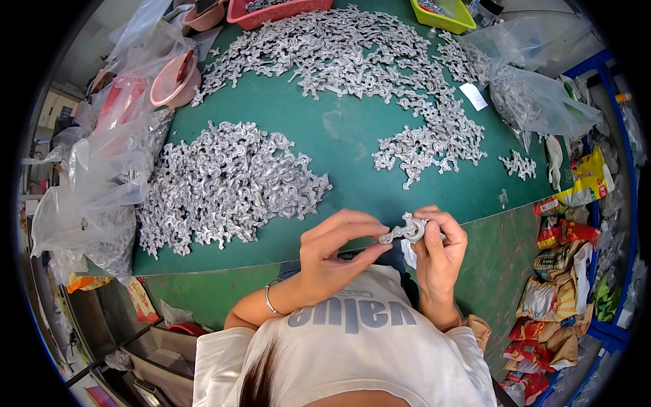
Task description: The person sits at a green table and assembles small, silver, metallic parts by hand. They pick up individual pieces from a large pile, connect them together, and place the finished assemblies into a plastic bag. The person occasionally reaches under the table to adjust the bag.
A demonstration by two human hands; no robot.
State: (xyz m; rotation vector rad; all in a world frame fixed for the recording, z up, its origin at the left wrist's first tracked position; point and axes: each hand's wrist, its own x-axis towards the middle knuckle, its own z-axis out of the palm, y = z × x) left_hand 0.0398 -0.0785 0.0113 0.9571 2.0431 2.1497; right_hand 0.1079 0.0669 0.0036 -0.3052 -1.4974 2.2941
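Between my two hands, just off the near edge of the table, is a small silver-grey metal casting (410,230) with a ring-like wide end and a narrow arm. My right hand (439,251) pinches the ring end with thumb and fingers. At the narrow arm's tip, the thumb and forefinger of my left hand (336,252) close on it. A big heap of like castings (224,183) lies beyond my left hand. More castings (430,142) lie beyond my right hand, joined to a wide spread at the back.
The green table (339,136) curves across the view. A pink bowl (175,83) stands at left, a red basket (278,15) and yellow-green basket (443,19) at the back. Plastic bags of castings (525,102) lie at right. Colourful packets (549,305) fill a blue rack (614,332).
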